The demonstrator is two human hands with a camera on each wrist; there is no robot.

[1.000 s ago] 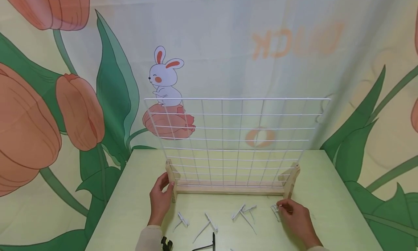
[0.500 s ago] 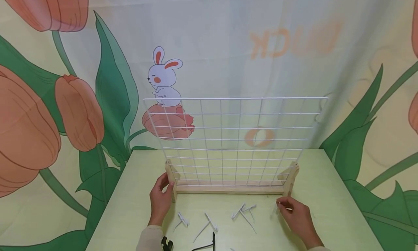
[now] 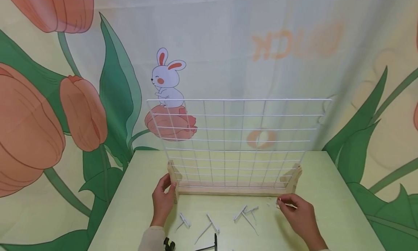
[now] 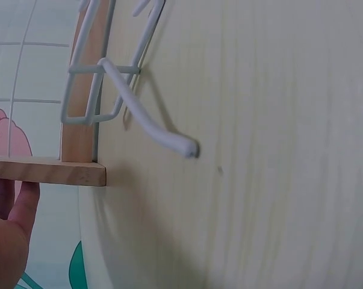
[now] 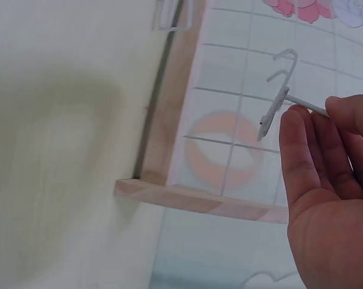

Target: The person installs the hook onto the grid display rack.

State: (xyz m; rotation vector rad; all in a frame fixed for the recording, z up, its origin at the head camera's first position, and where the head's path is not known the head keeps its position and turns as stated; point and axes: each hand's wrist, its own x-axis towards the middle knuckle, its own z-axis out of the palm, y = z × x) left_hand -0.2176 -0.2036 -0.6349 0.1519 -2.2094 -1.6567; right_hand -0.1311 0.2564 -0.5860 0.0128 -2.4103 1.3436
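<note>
A white wire grid panel [image 3: 236,99] stands upright in a pale wooden stand [image 3: 228,190]. At the stand's left end, my left hand [image 3: 162,200] rests its fingers against the outer face of the side piece [image 4: 55,171]. My right hand [image 5: 325,174] pinches a white wire hook [image 5: 277,111] by its prong, between thumb and fingers. The hook's two curved ends point up, toward the grid in the right wrist view. In the head view this hook is mostly hidden by the right hand [image 3: 299,211], which is in front of the stand's right end.
Several more white hooks [image 3: 213,223] lie on the pale green table [image 3: 117,207] in front of the stand. A black object [image 3: 169,244] and a thin black piece [image 3: 215,242] are at the bottom edge. Behind hangs a tulip-and-rabbit curtain [image 3: 212,55].
My right hand has lifted the hook from the table and turned it, moving up slightly. The left hand stays at the stand's left side. The head view shifts a little.
</note>
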